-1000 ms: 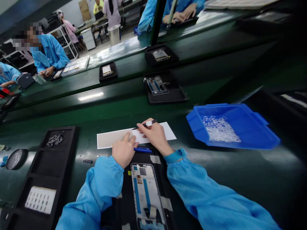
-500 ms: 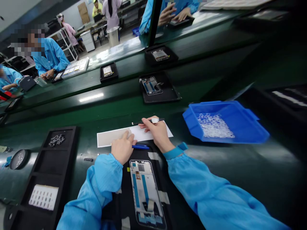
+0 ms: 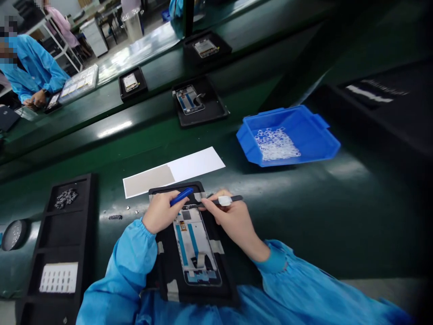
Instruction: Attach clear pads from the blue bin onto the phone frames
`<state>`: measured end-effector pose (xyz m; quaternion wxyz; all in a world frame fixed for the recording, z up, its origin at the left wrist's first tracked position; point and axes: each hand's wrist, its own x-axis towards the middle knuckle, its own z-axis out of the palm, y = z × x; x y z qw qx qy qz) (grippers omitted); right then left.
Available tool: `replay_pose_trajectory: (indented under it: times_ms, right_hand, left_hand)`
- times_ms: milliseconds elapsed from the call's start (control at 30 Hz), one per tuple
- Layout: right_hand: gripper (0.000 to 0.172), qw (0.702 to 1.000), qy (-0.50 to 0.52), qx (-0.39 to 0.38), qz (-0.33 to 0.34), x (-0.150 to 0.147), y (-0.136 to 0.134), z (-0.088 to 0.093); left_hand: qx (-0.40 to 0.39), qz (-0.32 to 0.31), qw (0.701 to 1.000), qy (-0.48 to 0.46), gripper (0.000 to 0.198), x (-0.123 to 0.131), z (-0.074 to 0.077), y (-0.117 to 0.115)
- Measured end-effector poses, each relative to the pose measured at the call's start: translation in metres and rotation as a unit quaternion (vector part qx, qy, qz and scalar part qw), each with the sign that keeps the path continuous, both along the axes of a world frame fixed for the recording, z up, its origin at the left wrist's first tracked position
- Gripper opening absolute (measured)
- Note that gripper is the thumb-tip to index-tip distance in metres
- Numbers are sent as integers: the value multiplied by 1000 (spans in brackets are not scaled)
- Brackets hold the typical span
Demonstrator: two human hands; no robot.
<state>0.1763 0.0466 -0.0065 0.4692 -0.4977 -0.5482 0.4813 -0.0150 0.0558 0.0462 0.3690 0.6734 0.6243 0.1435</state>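
- At the centre of the frame, a blue pen-like tool [image 3: 181,197] is being gripped by the left hand [image 3: 159,212], with the fingers being curled around it.
- Just to the right, dark tweezers [image 3: 238,198] with a white wrap are being gripped between the fingers of the right hand [image 3: 233,221]; whether anything is being pinched at the tips cannot be told.
- The tweezers are being pointed leftward, over the top end of a phone frame [image 3: 194,234].
- At the lower centre, the phone frame is being supported by a black tray [image 3: 171,266].
- Just above that tray, the green bench [image 3: 321,239] is being partly covered by a white sheet [image 3: 198,163].
- Right of centre, small white pieces [image 3: 275,144] are being held in a blue bin [image 3: 314,135].
- At the left, dark parts [image 3: 66,198] and a white card [image 3: 59,276] are being held in separate compartments of a long black tray [image 3: 59,230].
- At the upper centre, a second phone frame [image 3: 189,97] is being carried by another tray [image 3: 216,106].
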Motion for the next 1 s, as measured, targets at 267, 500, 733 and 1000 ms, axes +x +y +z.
replay_pose_trajectory:
  times_ms: [267, 500, 733, 1000]
  right_hand:
    - [54, 1000, 3, 16, 3, -1, -3, -5]
    - [48, 999, 0, 47, 12, -3, -4, -5]
    - [45, 999, 4, 54, 9, -3, -6, -10]
    - [47, 999, -10, 51, 7, -4, -5, -6]
  left_hand:
    - [-42, -42, 995, 79, 28, 3, -4, 7]
    - [-60, -36, 995, 65, 29, 2, -3, 7]
    - [-67, -30, 996, 58, 30, 1, -5, 6]
    - [-71, -40, 994, 72, 20, 3, -2, 7]
